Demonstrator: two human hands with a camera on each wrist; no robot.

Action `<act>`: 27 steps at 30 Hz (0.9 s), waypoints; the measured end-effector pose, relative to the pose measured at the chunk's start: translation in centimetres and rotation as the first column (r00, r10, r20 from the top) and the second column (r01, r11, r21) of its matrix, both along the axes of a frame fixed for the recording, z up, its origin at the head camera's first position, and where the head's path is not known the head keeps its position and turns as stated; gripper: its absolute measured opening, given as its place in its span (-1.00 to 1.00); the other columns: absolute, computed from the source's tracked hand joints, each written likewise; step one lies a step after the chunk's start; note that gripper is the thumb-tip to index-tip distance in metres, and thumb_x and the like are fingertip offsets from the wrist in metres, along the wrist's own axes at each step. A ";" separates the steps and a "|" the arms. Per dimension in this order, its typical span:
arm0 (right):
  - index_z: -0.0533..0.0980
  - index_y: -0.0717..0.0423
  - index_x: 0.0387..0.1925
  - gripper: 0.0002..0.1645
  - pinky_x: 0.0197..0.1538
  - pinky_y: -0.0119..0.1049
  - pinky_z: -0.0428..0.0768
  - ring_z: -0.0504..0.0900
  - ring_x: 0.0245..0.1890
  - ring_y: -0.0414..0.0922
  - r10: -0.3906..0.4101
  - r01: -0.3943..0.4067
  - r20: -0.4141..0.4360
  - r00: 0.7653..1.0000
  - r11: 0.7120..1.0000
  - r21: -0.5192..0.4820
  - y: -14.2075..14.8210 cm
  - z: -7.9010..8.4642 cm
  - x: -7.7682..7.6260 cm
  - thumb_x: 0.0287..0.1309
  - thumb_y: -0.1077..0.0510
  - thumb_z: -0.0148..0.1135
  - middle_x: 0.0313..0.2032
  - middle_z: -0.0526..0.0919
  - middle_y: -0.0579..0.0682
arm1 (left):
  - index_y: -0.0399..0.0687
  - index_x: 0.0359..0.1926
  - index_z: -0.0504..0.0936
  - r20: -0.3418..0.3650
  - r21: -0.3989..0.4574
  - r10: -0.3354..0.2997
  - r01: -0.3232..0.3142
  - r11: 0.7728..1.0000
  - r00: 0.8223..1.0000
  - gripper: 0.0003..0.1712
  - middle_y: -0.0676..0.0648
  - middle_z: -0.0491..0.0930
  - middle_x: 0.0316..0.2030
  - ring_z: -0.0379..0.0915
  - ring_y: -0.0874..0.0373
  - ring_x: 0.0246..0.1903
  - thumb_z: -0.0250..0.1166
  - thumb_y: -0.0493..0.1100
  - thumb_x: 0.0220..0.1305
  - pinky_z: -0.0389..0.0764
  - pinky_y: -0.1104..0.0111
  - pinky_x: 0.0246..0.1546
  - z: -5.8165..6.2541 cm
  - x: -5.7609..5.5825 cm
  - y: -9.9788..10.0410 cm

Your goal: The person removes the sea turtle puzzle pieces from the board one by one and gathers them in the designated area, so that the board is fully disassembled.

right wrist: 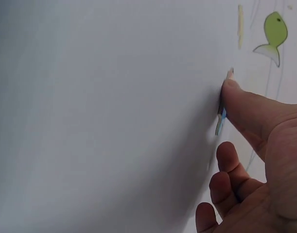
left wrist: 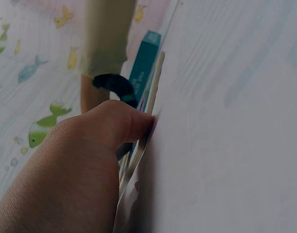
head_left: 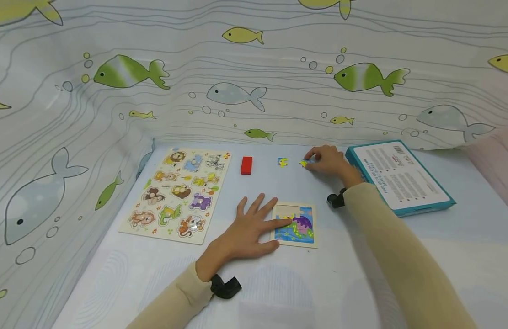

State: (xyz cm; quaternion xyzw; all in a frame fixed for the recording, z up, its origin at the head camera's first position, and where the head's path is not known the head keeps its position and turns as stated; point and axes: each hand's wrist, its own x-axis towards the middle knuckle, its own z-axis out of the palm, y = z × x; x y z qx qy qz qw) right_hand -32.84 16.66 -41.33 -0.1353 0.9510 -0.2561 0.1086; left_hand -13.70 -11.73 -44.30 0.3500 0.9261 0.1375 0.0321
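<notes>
A small wooden-framed jigsaw [head_left: 314, 230] with a purple and blue picture lies flat on the table, its upper left showing bare wood. My left hand [head_left: 249, 228] rests with fingers spread at its left side, the index finger reaching over the picture. In the left wrist view, the thumb [left wrist: 133, 125] is by the frame's edge. Farther back, my right hand [head_left: 328, 162] pinches a blue and yellow jigsaw piece [head_left: 303, 163]. That piece's thin edge [right wrist: 218, 126] shows under the thumb in the right wrist view. A similar loose piece [head_left: 282, 162] lies to its left.
An animal puzzle board [head_left: 175, 201] lies on the left. Between it and the loose pieces is a red block [head_left: 246, 165]. On the right, a teal box [head_left: 406, 178] sits beside my right wrist. Fish-printed cloth [head_left: 237, 96] rises behind the table.
</notes>
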 end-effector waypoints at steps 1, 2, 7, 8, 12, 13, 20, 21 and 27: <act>0.61 0.05 0.13 -0.55 0.26 0.32 0.21 0.34 0.13 0.21 -0.004 0.004 -0.002 1.000 1.000 -0.011 -0.1 -0.1 0.0 0.24 0.00 0.33 0.09 0.55 0.27 | 0.67 0.48 0.26 0.000 0.003 -0.001 0.001 1.000 1.000 -0.34 -0.07 -0.03 0.64 -0.31 -0.22 0.63 0.02 0.34 0.37 -0.26 -0.38 0.43 -0.1 0.0 0.0; 0.61 0.06 0.11 -0.56 0.25 0.31 0.22 0.35 0.12 0.21 -0.005 0.005 -0.007 1.000 1.000 -0.015 -0.3 -0.3 0.0 0.25 0.00 0.33 0.07 0.55 0.27 | 0.67 0.48 0.26 0.000 0.005 -0.001 0.001 1.000 1.000 -0.34 -0.06 -0.03 0.64 -0.30 -0.22 0.63 0.02 0.34 0.37 -0.25 -0.38 0.43 -0.2 0.1 0.1; 0.61 0.04 0.11 -0.57 0.24 0.29 0.23 0.36 0.12 0.20 -0.026 0.026 -0.009 1.000 1.000 -0.015 -0.7 -0.9 0.2 0.26 -0.01 0.33 0.07 0.57 0.25 | 0.69 0.48 0.25 0.010 0.013 -0.008 0.008 1.000 1.000 -0.35 -0.06 -0.04 0.64 -0.31 -0.22 0.63 0.02 0.35 0.37 -0.26 -0.38 0.42 -0.6 0.1 0.5; 0.61 0.04 0.12 -0.56 0.25 0.30 0.23 0.37 0.14 0.20 -0.032 0.032 -0.006 0.999 0.999 -0.017 -0.7 -0.9 0.3 0.27 -0.02 0.33 0.09 0.56 0.26 | 0.69 0.48 0.25 0.012 0.013 -0.009 0.008 1.000 1.000 -0.35 -0.05 -0.04 0.64 -0.32 -0.21 0.63 0.02 0.35 0.37 -0.26 -0.38 0.43 -0.7 0.1 0.6; 0.61 0.04 0.14 -0.56 0.23 0.21 0.33 0.42 0.14 0.18 -0.078 0.077 -0.010 0.997 0.994 -0.075 -0.4 -0.9 0.9 0.30 -0.02 0.30 0.11 0.57 0.24 | 0.69 0.48 0.24 0.015 0.012 -0.010 0.010 1.000 1.000 -0.35 -0.04 -0.06 0.64 -0.33 -0.20 0.63 0.01 0.36 0.38 -0.27 -0.37 0.44 -0.7 0.1 0.7; 0.61 0.05 0.12 -0.57 0.18 0.14 0.39 0.45 0.10 0.15 -0.091 0.089 -0.015 0.996 0.991 -0.101 -0.3 -0.8 1.2 0.30 -0.02 0.29 0.09 0.58 0.23 | 0.68 0.48 0.25 0.012 0.014 -0.010 0.009 1.000 1.000 -0.35 -0.05 -0.05 0.64 -0.32 -0.20 0.63 0.01 0.36 0.38 -0.27 -0.37 0.44 -0.8 0.0 0.7; 0.67 0.14 -0.04 -0.65 -0.28 -0.29 0.45 0.48 -0.29 -0.04 -0.052 0.044 -0.034 0.998 0.977 -0.209 1.5 -0.5 4.1 0.38 -0.03 0.25 -0.27 0.64 0.08 | 0.67 0.48 0.26 0.000 0.012 -0.002 0.002 1.000 1.000 -0.36 -0.07 -0.04 0.64 -0.31 -0.23 0.63 0.01 0.36 0.39 -0.26 -0.36 0.44 -0.5 -0.2 0.5; 0.68 0.13 -0.07 -0.67 -0.28 -0.30 0.44 0.47 -0.30 -0.05 -0.037 0.031 -0.025 0.999 0.977 -0.212 1.8 -0.5 4.6 0.38 -0.03 0.24 -0.29 0.64 0.06 | 0.65 0.48 0.27 -0.002 0.020 -0.003 0.003 1.000 1.000 -0.36 -0.08 -0.02 0.63 -0.30 -0.23 0.63 0.02 0.35 0.39 -0.25 -0.36 0.44 -0.4 -0.3 0.4; 0.69 0.08 -0.17 -0.79 -0.21 -0.30 0.50 0.51 -0.27 -0.06 0.086 -0.072 0.043 0.995 0.965 -0.252 2.7 -0.3 7.7 0.40 0.05 0.25 -0.27 0.69 0.04 | 0.63 0.44 0.35 -0.017 0.031 0.002 -0.001 1.000 1.000 -0.38 -0.11 0.03 0.62 -0.25 -0.26 0.62 0.06 0.33 0.37 -0.22 -0.35 0.44 -0.2 -0.3 -0.1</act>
